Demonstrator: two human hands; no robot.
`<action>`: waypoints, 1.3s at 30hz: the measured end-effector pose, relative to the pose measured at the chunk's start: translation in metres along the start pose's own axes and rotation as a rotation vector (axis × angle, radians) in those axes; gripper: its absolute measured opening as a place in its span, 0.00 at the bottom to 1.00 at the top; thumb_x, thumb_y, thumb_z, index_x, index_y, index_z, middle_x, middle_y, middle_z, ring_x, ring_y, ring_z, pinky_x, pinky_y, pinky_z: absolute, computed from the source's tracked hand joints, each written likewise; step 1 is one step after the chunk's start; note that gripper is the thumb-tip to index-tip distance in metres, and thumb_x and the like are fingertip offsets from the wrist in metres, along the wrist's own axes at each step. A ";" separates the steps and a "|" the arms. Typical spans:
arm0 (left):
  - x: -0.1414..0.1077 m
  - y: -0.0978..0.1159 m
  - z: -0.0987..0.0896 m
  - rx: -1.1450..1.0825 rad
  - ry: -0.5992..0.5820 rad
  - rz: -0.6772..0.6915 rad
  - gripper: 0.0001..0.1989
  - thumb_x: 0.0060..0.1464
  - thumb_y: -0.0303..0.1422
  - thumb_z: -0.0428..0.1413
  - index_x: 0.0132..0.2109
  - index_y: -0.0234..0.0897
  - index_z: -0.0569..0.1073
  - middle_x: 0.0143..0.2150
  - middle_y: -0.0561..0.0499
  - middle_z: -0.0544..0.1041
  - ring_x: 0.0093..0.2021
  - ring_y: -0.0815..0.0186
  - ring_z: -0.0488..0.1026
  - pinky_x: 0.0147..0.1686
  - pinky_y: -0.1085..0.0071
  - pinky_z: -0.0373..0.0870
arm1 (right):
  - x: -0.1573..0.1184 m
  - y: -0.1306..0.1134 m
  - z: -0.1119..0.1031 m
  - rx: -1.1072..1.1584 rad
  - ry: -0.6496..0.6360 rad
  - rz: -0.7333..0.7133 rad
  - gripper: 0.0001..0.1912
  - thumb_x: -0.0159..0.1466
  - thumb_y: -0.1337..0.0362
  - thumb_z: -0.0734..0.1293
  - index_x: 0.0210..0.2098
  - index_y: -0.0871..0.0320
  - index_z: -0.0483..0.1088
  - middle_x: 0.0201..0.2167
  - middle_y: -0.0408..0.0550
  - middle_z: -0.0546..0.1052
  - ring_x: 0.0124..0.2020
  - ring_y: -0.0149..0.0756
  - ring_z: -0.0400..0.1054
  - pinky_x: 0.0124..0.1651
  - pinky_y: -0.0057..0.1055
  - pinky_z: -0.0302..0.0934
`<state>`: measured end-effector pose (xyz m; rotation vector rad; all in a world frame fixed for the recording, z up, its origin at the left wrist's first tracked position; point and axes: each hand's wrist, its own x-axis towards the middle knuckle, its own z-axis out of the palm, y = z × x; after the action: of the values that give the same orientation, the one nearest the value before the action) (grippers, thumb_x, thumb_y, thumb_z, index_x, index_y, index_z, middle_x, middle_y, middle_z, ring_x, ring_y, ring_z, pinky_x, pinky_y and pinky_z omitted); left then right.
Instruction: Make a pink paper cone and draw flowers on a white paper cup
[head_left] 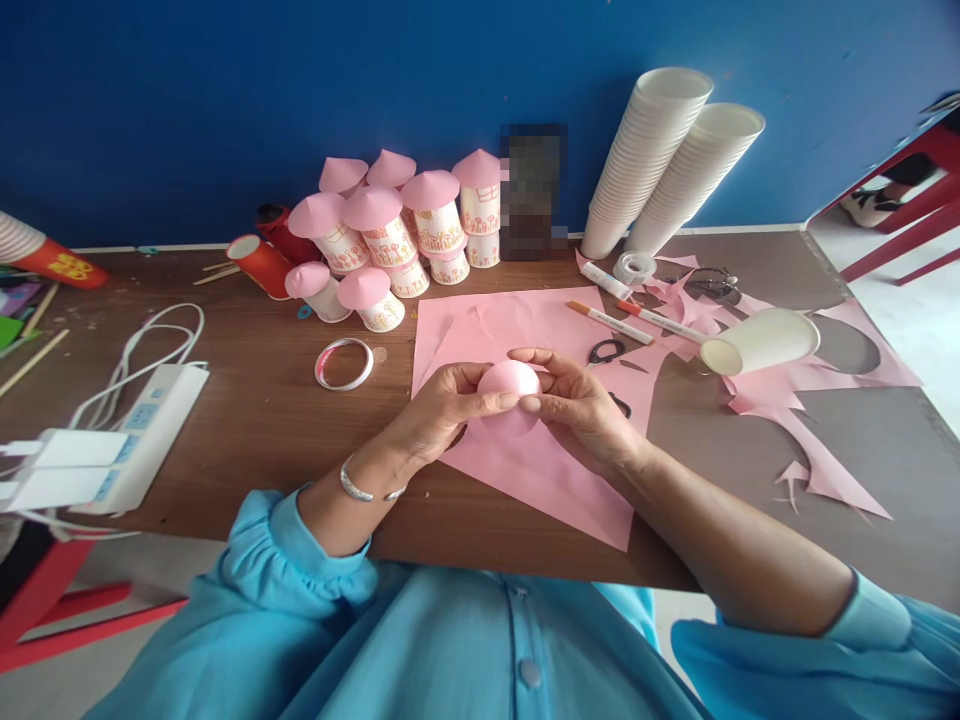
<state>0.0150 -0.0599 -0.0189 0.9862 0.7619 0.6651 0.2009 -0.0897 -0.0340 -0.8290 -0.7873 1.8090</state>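
A small pink paper piece, curved like a cone, is held between both hands above a pink sheet on the table. My left hand grips its left side, thumb on the near face. On the right side, my right hand pinches the same piece, its thumb tip close to the left thumb. Black-handled scissors lie partly on the sheet, partly hidden by my right hand. Markers rest at the sheet's upper right.
Decorated cups with pink cone roofs stand at the back. Tall white cup stacks lean at the wall. A tape roll and power strip are left; pink scraps and a white cup lie right.
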 end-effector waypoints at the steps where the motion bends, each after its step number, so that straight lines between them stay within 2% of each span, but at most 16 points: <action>1: 0.000 0.000 0.000 -0.003 0.007 -0.004 0.15 0.48 0.37 0.70 0.42 0.34 0.85 0.38 0.46 0.85 0.41 0.63 0.77 0.45 0.68 0.70 | 0.000 0.000 0.001 0.002 0.004 0.003 0.28 0.49 0.63 0.82 0.48 0.53 0.74 0.34 0.41 0.80 0.32 0.31 0.72 0.33 0.26 0.66; 7: 0.000 0.000 0.000 -0.029 0.009 -0.039 0.15 0.47 0.37 0.70 0.41 0.33 0.85 0.37 0.45 0.85 0.40 0.61 0.78 0.45 0.67 0.71 | 0.001 0.000 0.002 -0.018 0.021 0.016 0.27 0.49 0.61 0.82 0.46 0.52 0.74 0.33 0.41 0.79 0.32 0.32 0.71 0.34 0.28 0.65; 13: -0.002 0.003 -0.004 -0.059 0.009 -0.056 0.14 0.51 0.38 0.67 0.41 0.32 0.85 0.33 0.46 0.83 0.35 0.65 0.77 0.39 0.71 0.71 | 0.001 0.000 -0.001 0.007 0.024 0.025 0.26 0.49 0.62 0.82 0.46 0.52 0.75 0.34 0.41 0.79 0.30 0.30 0.70 0.33 0.26 0.63; 16: -0.002 0.004 -0.005 -0.038 0.030 -0.040 0.14 0.51 0.39 0.67 0.40 0.32 0.84 0.32 0.47 0.81 0.33 0.66 0.75 0.37 0.71 0.71 | 0.001 0.000 -0.002 0.022 0.026 0.034 0.28 0.49 0.62 0.81 0.48 0.51 0.75 0.35 0.41 0.80 0.31 0.31 0.70 0.34 0.27 0.64; 20: -0.002 0.003 -0.004 0.023 0.058 -0.018 0.15 0.48 0.39 0.70 0.39 0.32 0.83 0.33 0.48 0.81 0.36 0.65 0.75 0.40 0.70 0.70 | 0.001 0.000 -0.002 0.001 0.020 0.021 0.29 0.50 0.61 0.81 0.50 0.51 0.74 0.35 0.41 0.80 0.33 0.32 0.71 0.37 0.29 0.65; 23: -0.002 0.001 -0.003 0.092 0.103 0.023 0.14 0.48 0.40 0.70 0.35 0.33 0.81 0.32 0.50 0.79 0.35 0.67 0.72 0.39 0.71 0.68 | 0.000 0.000 -0.001 -0.002 0.021 0.013 0.33 0.49 0.60 0.82 0.53 0.51 0.72 0.35 0.42 0.80 0.34 0.34 0.72 0.37 0.30 0.66; 26: -0.002 0.000 -0.002 0.135 0.097 0.024 0.15 0.48 0.41 0.69 0.33 0.33 0.79 0.31 0.51 0.77 0.34 0.68 0.70 0.37 0.71 0.65 | 0.000 0.000 -0.001 0.001 0.029 0.017 0.36 0.48 0.62 0.83 0.54 0.51 0.71 0.35 0.41 0.81 0.35 0.34 0.73 0.39 0.31 0.67; 30: -0.002 0.001 -0.001 0.128 0.070 0.002 0.14 0.49 0.40 0.69 0.36 0.33 0.79 0.33 0.51 0.77 0.36 0.67 0.70 0.39 0.70 0.65 | 0.000 0.001 0.000 0.014 0.023 0.014 0.34 0.48 0.63 0.83 0.53 0.51 0.72 0.35 0.41 0.81 0.35 0.33 0.73 0.42 0.31 0.68; 39: 0.000 0.003 -0.004 0.093 0.076 0.069 0.14 0.50 0.39 0.68 0.28 0.34 0.75 0.28 0.54 0.72 0.32 0.70 0.65 0.36 0.72 0.62 | 0.000 0.000 -0.001 0.012 0.023 -0.008 0.29 0.49 0.63 0.82 0.49 0.50 0.74 0.35 0.39 0.79 0.36 0.32 0.72 0.41 0.30 0.68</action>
<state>0.0108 -0.0569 -0.0176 1.0806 0.8345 0.7352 0.2018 -0.0892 -0.0344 -0.8360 -0.7632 1.7927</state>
